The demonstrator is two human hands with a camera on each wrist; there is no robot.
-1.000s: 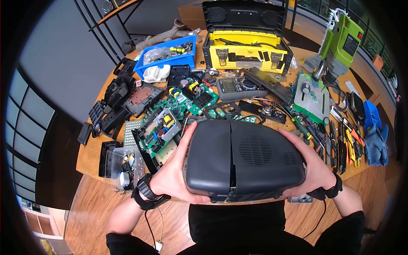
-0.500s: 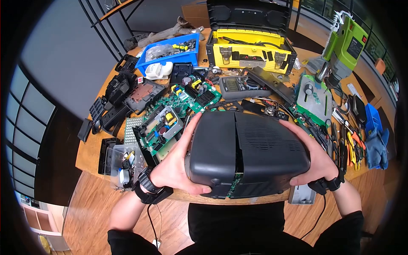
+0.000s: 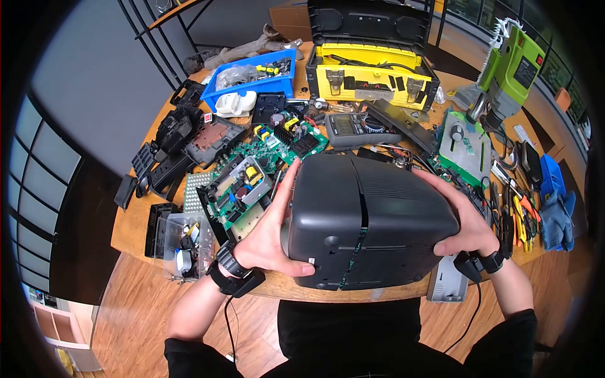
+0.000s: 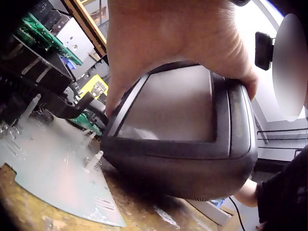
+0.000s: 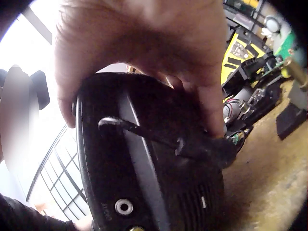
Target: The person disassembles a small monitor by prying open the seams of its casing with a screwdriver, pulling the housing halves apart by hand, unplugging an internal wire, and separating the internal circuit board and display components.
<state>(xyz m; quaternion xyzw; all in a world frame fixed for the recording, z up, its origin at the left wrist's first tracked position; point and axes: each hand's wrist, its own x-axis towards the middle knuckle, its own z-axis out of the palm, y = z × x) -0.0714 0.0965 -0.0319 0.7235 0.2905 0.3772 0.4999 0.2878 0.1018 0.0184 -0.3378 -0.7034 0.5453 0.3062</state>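
Note:
A bulky black plastic housing (image 3: 403,233) is held between both hands at the table's front edge, tilted so its underside faces the person. A gap runs down it, with a strip of green board showing inside. My left hand (image 3: 268,242) grips its left end, thumb on the near face. Gripping the right end is my right hand (image 3: 469,220), thumb also on the near face. In the left wrist view the housing's end has a framed grey panel (image 4: 173,108). The right wrist view shows a round socket (image 5: 124,207) and a short black cable (image 5: 144,134) on the other end.
Circuit boards (image 3: 239,189), a blue bin (image 3: 252,82), a yellow-black toolbox (image 3: 372,82) and a multimeter (image 3: 353,129) lie beyond the housing. A green drill stand (image 3: 517,69) and hand tools (image 3: 520,214) are at the right; a clear box (image 3: 183,242) is at the left.
Both hands have tipped the housing, so its top has turned away and its underside shows more. It has also shifted slightly to the right.

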